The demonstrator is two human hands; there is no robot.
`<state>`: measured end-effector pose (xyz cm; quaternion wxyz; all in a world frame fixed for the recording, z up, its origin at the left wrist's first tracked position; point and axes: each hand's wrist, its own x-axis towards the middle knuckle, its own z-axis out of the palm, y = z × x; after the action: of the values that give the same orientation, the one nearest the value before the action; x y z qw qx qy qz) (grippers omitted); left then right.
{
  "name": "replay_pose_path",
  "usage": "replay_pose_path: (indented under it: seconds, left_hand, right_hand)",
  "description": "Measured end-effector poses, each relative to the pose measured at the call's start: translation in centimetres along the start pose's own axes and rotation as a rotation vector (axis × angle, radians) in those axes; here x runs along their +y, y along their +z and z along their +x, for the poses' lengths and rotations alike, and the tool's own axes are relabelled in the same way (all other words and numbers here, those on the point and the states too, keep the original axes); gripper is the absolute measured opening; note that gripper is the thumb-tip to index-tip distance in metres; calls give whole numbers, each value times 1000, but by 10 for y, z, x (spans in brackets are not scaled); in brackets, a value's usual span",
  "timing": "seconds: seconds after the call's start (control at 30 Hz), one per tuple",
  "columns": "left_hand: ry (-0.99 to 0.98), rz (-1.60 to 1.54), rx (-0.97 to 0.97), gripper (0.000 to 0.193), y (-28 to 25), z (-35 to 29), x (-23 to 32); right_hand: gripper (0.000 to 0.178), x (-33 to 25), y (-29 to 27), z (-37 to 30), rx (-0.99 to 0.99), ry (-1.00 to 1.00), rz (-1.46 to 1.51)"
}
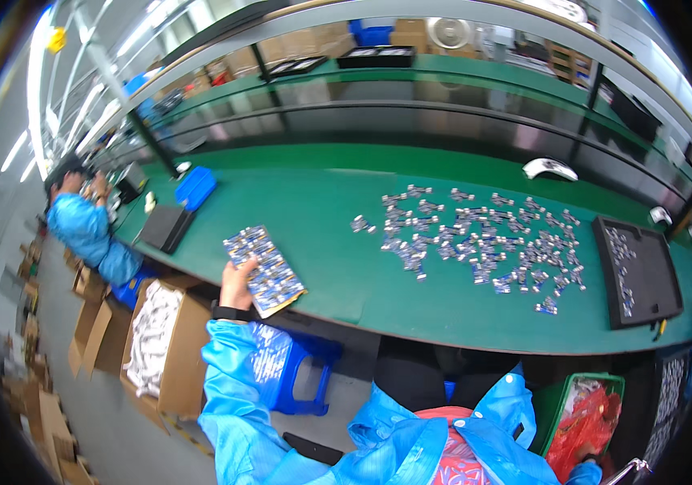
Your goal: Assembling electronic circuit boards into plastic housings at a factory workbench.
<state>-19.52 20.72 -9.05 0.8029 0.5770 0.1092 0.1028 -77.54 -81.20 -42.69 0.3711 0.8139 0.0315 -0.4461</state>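
Observation:
In my left hand [237,284] is a panel of small blue circuit boards [267,271], gripped along its left edge and held above the front of the green bench [338,275]. My right hand [591,449] is low at the right, in shadow beside a red plastic bag [586,424] in a green crate [552,408]. Its fingers are too dark and hidden to make out. Many loose blue circuit boards [483,238] with silvery ends lie scattered over the middle and right of the bench.
A black tray [661,279] with several small boards stands at the bench's right end. At the left are a blue bin [195,188], a black box [166,228] and a co-worker [87,222]. Below sit a blue stool [289,368] and a cardboard box [180,356] of white pieces.

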Motion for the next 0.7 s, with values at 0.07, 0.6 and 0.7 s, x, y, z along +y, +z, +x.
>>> replay_pose_path:
  seconds: [0.07,0.6,0.7]
  left_hand:
    - [-100,21,-79,30,8,41,-8]
    - [-75,715,-212,38,-13,124,0]
    - [61,842,-254,36,6,130,4]
  right_hand:
    - [23,-12,7,-21,-134,96,284]
    - [21,150,-433,-215,616,1076,1198]
    - [14,187,-401,-174,961,1211,1301]
